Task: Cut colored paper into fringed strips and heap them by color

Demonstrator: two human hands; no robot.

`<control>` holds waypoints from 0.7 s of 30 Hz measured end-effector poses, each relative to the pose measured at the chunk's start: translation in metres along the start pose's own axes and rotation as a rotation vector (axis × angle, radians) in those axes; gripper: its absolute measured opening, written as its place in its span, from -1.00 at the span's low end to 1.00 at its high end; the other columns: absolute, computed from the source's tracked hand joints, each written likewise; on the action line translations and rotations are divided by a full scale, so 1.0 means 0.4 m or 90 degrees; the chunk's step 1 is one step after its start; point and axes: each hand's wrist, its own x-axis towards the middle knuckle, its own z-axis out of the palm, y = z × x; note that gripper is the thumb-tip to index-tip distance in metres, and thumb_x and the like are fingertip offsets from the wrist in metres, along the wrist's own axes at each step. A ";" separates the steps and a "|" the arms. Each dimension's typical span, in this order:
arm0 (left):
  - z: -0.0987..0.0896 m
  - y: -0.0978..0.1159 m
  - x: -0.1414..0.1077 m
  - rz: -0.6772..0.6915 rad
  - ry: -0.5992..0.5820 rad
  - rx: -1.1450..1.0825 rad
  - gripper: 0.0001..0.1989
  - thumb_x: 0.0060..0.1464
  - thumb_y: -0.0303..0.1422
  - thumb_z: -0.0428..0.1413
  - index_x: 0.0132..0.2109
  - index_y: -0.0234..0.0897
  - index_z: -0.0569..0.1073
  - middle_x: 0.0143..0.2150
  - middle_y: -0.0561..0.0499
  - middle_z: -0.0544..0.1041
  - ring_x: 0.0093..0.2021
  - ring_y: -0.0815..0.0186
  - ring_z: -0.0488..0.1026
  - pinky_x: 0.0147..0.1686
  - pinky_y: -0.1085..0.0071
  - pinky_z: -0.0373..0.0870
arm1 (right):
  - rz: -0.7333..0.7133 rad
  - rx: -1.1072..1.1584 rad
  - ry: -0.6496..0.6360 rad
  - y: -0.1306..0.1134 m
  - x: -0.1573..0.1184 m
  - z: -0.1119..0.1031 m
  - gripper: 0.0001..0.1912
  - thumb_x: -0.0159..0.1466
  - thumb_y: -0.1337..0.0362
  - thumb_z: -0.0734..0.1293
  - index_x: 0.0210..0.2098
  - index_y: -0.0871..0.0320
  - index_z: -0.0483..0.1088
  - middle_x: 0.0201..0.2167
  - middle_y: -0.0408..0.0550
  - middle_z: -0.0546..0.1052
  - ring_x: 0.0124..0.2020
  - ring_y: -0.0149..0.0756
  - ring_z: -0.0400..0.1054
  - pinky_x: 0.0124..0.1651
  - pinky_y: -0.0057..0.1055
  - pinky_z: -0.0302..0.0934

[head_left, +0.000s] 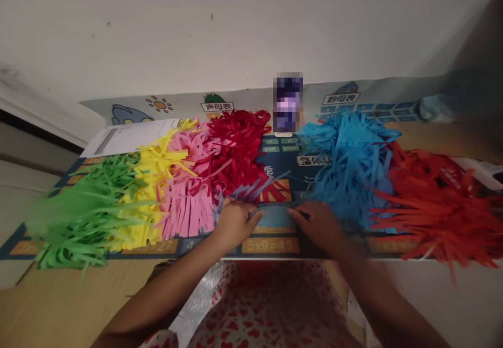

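My left hand [236,224] and my right hand [317,225] pinch the two ends of a band of grey-blue cut paper [274,215] on the printed desk mat [271,246]. Thin fringe strips of the same paper [251,186] fan out from the band toward the back. Just left of my left hand lies a pink paper fringe [186,206], and beyond it a dark red one [238,149]. Near my right hand lies a bright blue fringe [349,175]. The band hides part of the mat's printed sums.
A green fringe [84,217] and a yellow fringe [147,191] lie at left, an orange-red fringe [436,201] at far right. White paper sheets [129,137] sit at back left. A pixelated object [288,102] stands at the back, before a printed wall chart [220,107]. A heart-patterned cloth [267,316] lies below the desk edge.
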 end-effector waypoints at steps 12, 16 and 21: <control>0.003 -0.016 0.048 -0.009 -0.065 0.112 -0.66 0.21 -0.16 -0.01 -0.33 -0.19 0.58 -0.42 -0.06 0.62 -0.33 0.16 0.53 -0.12 0.22 0.20 | 0.124 -0.052 -0.079 -0.018 0.056 -0.028 -0.72 0.29 0.04 0.32 -0.36 0.10 0.52 -0.40 -0.10 0.59 -0.38 -0.28 0.41 -0.42 -0.40 -0.12; 0.004 -0.020 0.045 -0.010 -0.064 0.100 -0.66 0.20 -0.16 0.00 -0.34 -0.19 0.58 -0.45 -0.05 0.61 -0.36 0.16 0.52 -0.13 0.22 0.21 | 0.156 -0.054 -0.091 -0.019 0.061 -0.032 -0.72 0.28 0.01 0.33 -0.35 0.07 0.53 -0.42 -0.13 0.59 -0.39 -0.28 0.41 -0.43 -0.41 -0.14; 0.006 -0.020 0.046 -0.011 -0.067 0.100 -0.68 0.20 -0.17 0.01 -0.36 -0.19 0.57 -0.49 -0.04 0.59 -0.39 0.17 0.51 -0.15 0.21 0.21 | 0.161 -0.068 -0.111 -0.021 0.061 -0.036 -0.72 0.28 0.00 0.32 -0.34 0.05 0.53 -0.41 -0.14 0.58 -0.38 -0.28 0.41 -0.43 -0.42 -0.14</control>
